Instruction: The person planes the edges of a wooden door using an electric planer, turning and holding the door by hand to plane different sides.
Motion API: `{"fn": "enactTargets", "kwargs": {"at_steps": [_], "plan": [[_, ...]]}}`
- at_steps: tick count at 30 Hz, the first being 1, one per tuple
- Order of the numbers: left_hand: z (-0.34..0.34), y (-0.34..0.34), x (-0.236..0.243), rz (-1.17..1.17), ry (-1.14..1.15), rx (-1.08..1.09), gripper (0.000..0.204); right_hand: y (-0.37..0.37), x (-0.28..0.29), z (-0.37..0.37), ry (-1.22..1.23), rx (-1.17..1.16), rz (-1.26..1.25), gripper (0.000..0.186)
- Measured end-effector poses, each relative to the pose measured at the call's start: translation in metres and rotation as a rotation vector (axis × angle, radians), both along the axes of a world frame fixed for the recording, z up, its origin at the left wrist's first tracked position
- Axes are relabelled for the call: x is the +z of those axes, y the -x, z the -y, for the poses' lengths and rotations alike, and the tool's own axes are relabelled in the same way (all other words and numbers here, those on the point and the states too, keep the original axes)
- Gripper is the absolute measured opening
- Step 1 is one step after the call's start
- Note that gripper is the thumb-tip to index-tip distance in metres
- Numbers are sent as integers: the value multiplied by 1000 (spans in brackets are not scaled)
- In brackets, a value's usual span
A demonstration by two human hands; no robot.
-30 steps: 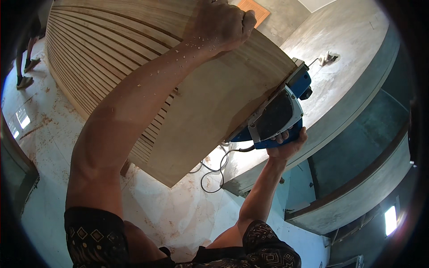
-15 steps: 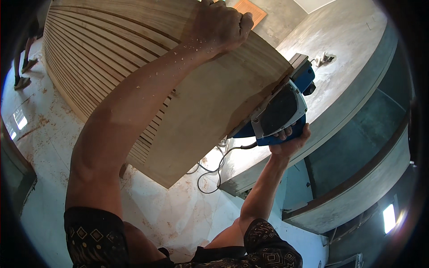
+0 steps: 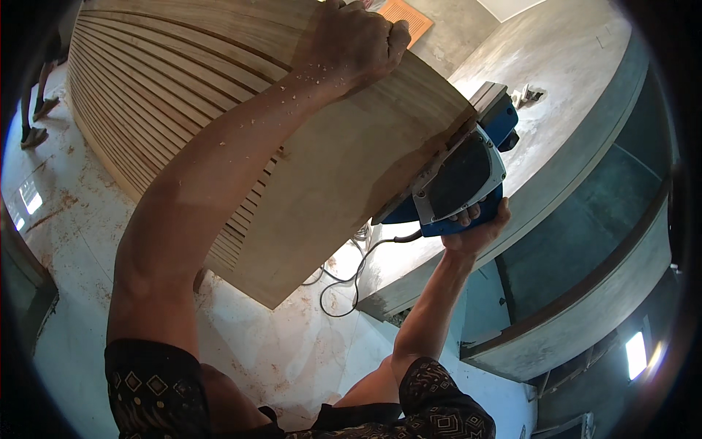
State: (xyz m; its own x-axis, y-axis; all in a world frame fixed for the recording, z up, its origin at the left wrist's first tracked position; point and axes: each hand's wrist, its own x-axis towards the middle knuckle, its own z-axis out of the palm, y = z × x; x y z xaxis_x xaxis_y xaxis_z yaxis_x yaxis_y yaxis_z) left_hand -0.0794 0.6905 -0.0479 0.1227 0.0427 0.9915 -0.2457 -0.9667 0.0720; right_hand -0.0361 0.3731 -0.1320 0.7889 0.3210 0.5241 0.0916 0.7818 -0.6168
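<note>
A wooden door (image 3: 314, 197) with rows of louvre-like slats stands on edge in front of me, slanting across the view. My left hand (image 3: 358, 44) is closed over its upper edge, the fingers partly hidden behind the wood. Pale wood chips cling to that forearm. On the right, my right hand (image 3: 482, 227) wraps round the rear handle of a blue electric planer (image 3: 461, 179) with a dark side cover. The planer lies against the door's right-hand edge; its sole is mostly hidden. A black power cord (image 3: 355, 282) loops down from it.
Wood shavings (image 3: 66, 199) litter the pale floor (image 3: 292, 366). A curved grey concrete wall (image 3: 578, 124) with a socket hole runs close beyond the planer. Another person's legs and shoes (image 3: 35, 135) show at the far left. An orange grated panel (image 3: 404, 22) is at the top.
The planer has shifted very slightly up and outward along the door's edge, with my right hand on it. My left hand keeps its hold; the whole view has moved a little.
</note>
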Motion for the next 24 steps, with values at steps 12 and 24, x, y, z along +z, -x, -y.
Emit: {"fn": "enactTargets", "kwargs": {"at_steps": [12, 24], "plan": [[2, 5, 1, -76, 78, -61, 49, -3, 4, -5, 26, -46, 8, 44], [3, 1, 3, -67, 70, -68, 52, -5, 10, -5, 21, -100, -12, 45]]}}
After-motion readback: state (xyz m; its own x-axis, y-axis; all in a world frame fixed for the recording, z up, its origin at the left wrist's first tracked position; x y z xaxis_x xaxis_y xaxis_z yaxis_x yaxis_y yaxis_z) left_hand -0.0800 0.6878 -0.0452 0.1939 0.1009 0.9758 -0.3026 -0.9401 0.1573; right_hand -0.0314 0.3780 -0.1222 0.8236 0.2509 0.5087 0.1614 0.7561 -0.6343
